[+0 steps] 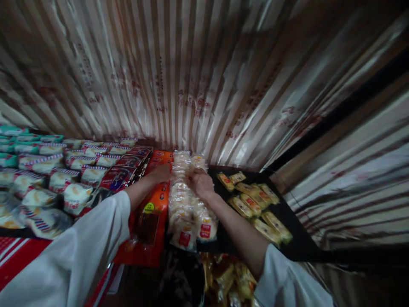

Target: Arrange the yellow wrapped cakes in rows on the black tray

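Note:
Two rows of clear plastic packets of pale, round snacks (185, 213) with red labels lie on the dark tabletop, running away from me. My right hand (200, 182) is over the right row, its fingers bent and closed on one of these packets toward the far end. My left hand (162, 173) reaches to the left edge of the rows, above the orange packets (145, 232). Its fingers are blurred, so their grip does not show. The two hands are apart, with pale packets between them.
Dark red packets (119, 172) and many white striped bags (76, 198) fill the left side, with green bags (25, 137) behind. Small yellow packets (252, 202) lie at right on the black surface (295, 236). Gold-wrapped items (228, 279) sit below the front edge. A striped plastic sheet (191, 76) hangs behind.

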A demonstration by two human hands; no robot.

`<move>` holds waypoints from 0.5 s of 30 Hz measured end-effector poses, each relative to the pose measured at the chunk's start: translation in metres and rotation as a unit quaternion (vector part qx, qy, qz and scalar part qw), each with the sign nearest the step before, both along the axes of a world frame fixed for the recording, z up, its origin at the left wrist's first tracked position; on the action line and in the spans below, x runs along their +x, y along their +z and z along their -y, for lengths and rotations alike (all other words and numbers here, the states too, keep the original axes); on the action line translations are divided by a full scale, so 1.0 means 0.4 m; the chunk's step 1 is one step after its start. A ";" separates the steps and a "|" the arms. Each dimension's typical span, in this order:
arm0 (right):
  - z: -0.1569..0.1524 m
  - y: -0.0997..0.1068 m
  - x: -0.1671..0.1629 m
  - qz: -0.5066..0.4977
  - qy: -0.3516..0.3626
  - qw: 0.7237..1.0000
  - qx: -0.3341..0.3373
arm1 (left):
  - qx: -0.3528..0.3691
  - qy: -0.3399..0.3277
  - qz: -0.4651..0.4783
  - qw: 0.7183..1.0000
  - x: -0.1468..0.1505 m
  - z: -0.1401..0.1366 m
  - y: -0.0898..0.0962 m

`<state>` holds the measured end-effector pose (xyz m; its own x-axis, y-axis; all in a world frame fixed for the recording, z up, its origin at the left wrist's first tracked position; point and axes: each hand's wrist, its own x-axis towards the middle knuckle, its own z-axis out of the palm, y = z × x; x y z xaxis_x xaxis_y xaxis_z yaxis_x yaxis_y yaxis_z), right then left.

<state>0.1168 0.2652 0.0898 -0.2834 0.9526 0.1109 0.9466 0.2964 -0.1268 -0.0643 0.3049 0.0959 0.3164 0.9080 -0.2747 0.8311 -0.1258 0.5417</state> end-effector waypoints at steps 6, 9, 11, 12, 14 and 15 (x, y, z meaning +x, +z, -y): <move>0.026 0.001 0.014 -0.057 -0.045 0.997 -0.001 | -0.061 -0.026 0.045 0.997 0.015 0.028 -0.014; 0.047 0.005 0.022 -0.066 -0.013 0.998 -0.001 | -0.055 -0.005 0.044 0.998 0.023 0.036 -0.020; 0.057 0.005 0.023 -0.048 0.007 0.998 -0.030 | -0.055 0.003 0.049 0.997 0.026 0.039 -0.020; 0.059 0.005 0.022 -0.038 0.012 0.998 -0.046 | -0.055 0.010 0.051 0.997 0.026 0.040 -0.020; 0.059 0.002 0.019 -0.026 0.020 0.997 -0.070 | -0.056 0.025 0.054 0.997 0.027 0.043 -0.019; 0.058 0.001 0.017 -0.025 0.020 0.997 -0.074 | -0.057 0.034 0.057 0.996 0.028 0.044 -0.019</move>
